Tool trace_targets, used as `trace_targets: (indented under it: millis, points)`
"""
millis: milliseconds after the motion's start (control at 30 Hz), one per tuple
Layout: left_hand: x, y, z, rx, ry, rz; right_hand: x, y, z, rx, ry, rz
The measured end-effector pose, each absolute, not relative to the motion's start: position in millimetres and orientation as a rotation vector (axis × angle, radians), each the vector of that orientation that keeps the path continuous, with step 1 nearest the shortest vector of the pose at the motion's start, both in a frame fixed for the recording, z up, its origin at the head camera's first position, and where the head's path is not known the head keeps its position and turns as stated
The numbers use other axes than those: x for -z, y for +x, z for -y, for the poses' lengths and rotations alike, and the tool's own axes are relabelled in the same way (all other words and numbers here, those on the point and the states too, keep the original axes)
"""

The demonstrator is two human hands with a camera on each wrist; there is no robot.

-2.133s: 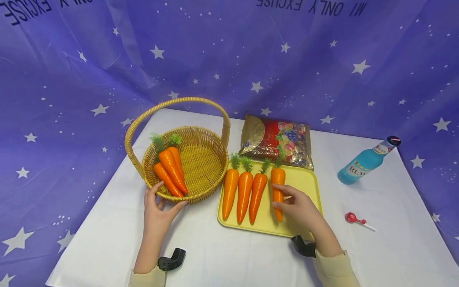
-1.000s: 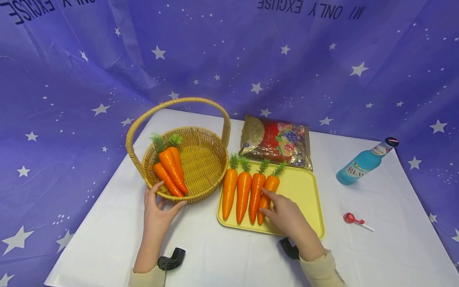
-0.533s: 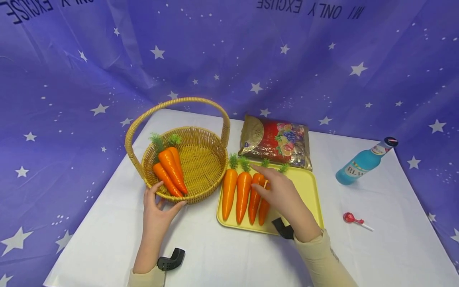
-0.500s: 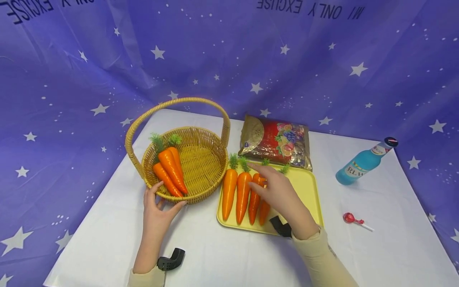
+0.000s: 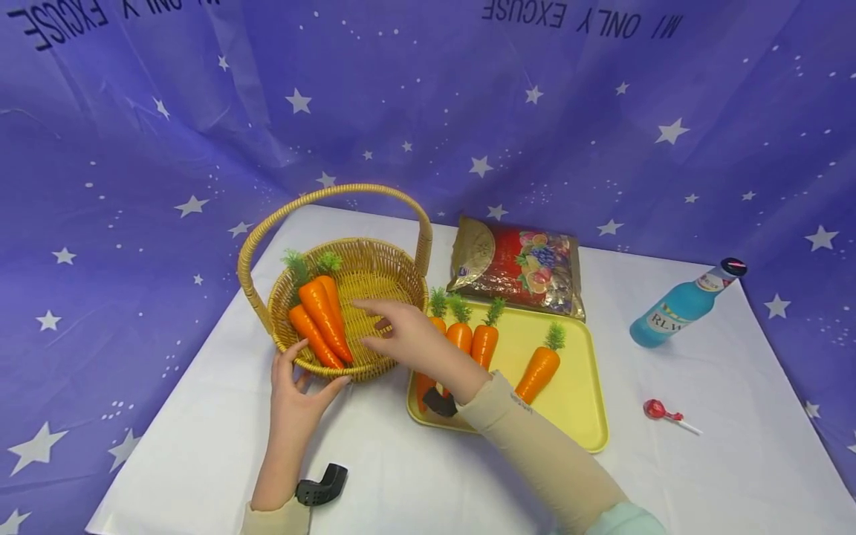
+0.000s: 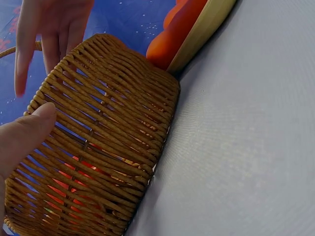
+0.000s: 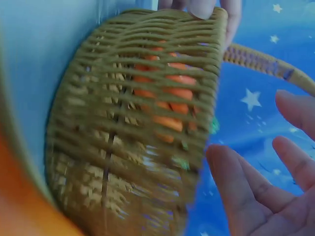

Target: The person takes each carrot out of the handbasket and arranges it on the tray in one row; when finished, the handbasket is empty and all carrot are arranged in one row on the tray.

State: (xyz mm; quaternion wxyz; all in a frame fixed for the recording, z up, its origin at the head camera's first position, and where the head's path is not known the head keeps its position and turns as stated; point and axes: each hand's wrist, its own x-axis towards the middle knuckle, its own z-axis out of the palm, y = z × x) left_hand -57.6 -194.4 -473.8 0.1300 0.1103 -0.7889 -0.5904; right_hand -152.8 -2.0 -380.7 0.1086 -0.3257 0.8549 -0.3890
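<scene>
In the head view a wicker basket [image 5: 394, 349] with a tall handle holds 3 orange carrots [image 5: 324, 316] on its left side. My left hand [image 5: 294, 394] grips the basket's front rim, thumb [image 6: 29, 130] on the outside in the left wrist view. Over the right part of the basket hovers my right hand [image 5: 408, 334], fingers spread and nothing in them. On the yellow tray [image 5: 578, 401] to the right, several carrots [image 5: 484, 343] stand in a row, partly covered by my right forearm. One carrot [image 5: 538, 371] lies apart, tilted, its tip hidden by the sleeve.
Behind the tray lies a shiny bag [image 5: 518, 267] with fruit pictures. Farther right stand a blue bottle [image 5: 685, 308] and, nearer, a red lollipop [image 5: 658, 409] lying on the white tablecloth [image 5: 722, 475]. A starry purple cloth [image 5: 428, 96] hangs behind.
My right hand has left the carrots on the tray and moved left over the basket. The rightmost carrot has first shifted left, then right, away from the row. My left hand stays put.
</scene>
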Motion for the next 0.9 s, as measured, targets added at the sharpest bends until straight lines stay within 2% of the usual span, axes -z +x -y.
trace_targets:
  millis: [400, 667, 900]
  points:
    - [475, -58, 194, 1.702, 0.310, 2.272, 402, -181, 53, 1.155, -0.804, -2.349]
    - [472, -56, 194, 1.691, 0.286, 2.282, 414, -180, 85, 1.027, -0.853, -2.353]
    - [471, -55, 194, 1.695, 0.286, 2.288, 419, -177, 88, 1.089, -0.811, -2.338]
